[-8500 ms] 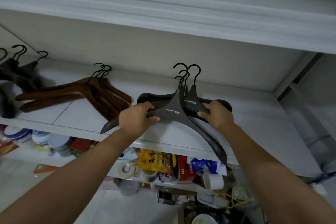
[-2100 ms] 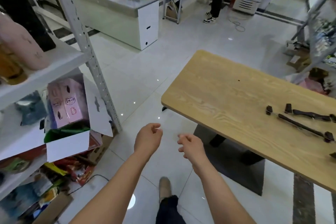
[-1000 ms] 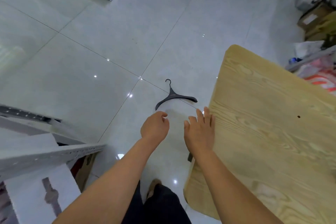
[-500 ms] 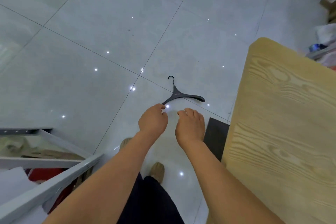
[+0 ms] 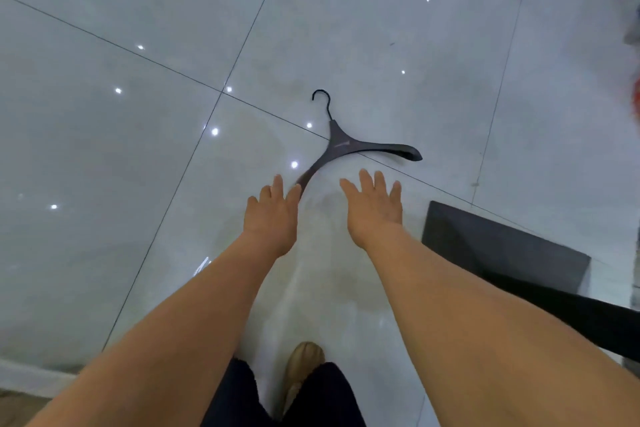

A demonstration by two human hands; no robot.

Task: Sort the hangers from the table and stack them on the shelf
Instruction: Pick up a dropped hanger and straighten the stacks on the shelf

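Hovering near dark plastic hanger (image 5: 346,147) on glossy tile floor (image 5: 138,149): left hand (image 5: 272,215), right hand (image 5: 375,208), fingers spread, empty. Risk: nudge skids hanger away.

Near arm tip of the hanger (image 5: 341,146) hides behind the left hand (image 5: 272,218) (whether touching, unclear).

An indoor room — glossy pale floor tiles (image 5: 104,149) mirroring ceiling spotlights — its kind unclear.
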